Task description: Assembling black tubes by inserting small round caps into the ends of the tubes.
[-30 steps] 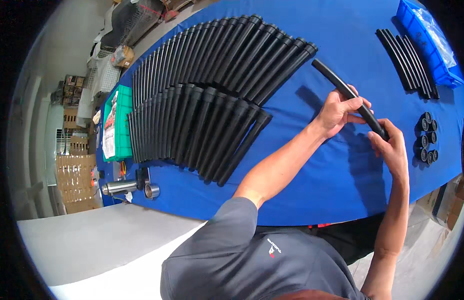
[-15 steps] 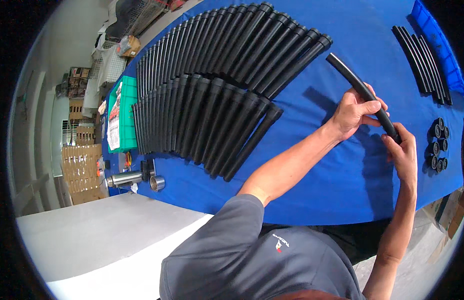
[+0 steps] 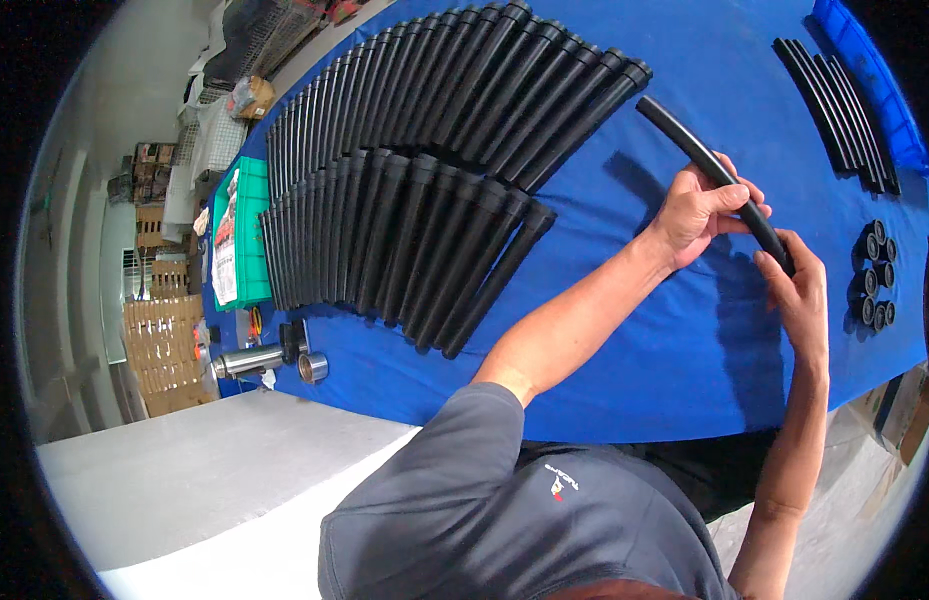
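Observation:
A long black tube [image 3: 681, 142] is held slantwise over the table, its far end pointing up and to the left. My left hand [image 3: 702, 208] wraps round the middle of it, thumb on top. At the tube's near end, my right hand [image 3: 802, 290] grips with thumb and fingers; that end is partly covered, and whether a cap sits on it cannot be made out. Left of my hands lie two fanned rows of black tubes with wider ends, a far row [image 3: 474, 95] and a near row [image 3: 414, 235].
Several thin black tubes [image 3: 834, 115] lie at the far right beside a blue bin [image 3: 869, 85]. Small black ring-shaped caps [image 3: 870, 284] cluster below them. A green crate [image 3: 249, 235], a steel flask [image 3: 249, 361] and a metal cup [image 3: 312, 367] stand at the left of the blue tablecloth [image 3: 624, 340].
The whole view has shifted a little, so the table's things sit slightly further left. Both hands keep their hold on the tube, with the right hand's fingers slightly higher in the picture.

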The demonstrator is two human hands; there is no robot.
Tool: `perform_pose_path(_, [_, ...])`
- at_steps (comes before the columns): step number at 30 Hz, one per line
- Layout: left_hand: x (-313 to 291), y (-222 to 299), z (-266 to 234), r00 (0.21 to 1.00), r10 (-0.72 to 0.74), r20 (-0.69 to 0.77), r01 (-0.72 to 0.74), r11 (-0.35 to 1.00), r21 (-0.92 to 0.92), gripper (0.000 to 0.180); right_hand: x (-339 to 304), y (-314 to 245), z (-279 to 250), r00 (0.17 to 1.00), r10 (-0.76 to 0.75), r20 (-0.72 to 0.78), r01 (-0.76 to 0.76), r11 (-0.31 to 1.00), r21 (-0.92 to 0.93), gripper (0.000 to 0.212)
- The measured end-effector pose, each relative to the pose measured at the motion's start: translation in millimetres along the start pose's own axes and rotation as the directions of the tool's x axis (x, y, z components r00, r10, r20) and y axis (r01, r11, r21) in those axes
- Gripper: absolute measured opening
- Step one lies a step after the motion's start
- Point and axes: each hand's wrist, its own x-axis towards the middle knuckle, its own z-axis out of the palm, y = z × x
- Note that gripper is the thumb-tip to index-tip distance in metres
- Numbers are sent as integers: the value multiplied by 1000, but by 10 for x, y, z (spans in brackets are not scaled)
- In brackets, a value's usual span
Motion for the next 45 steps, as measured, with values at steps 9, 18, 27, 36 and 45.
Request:
perform_pose_path(9, [-33, -9, 50, 1000, 14, -21, -14, 1000, 9, 31, 23, 73, -4, 994, -97, -57, 89, 988, -124, 22])
perform_pose_path(18, [3, 43, -7, 1000, -1, 9, 0, 1000, 24, 21, 44, 52, 28, 943, -304, -135, 227, 885, -406, 20])
perform_pose_path(27, [-1, 29, 5, 999, -34, 19, 34, 999, 4, 25, -4, 29, 51, 982, -166, -95, 135, 953, -272, 22])
perform_pose_path(36, [-6, 32, 33, 1000, -2, -27, 3, 999, 45, 26, 28, 57, 33, 989, -125, -76, 102, 962, -252, 22])
perform_pose_path(45, [24, 37, -61, 998, -34, 54, 34, 999, 17, 20, 30, 38, 96, 844, -507, -176, 323, 742, -587, 20])
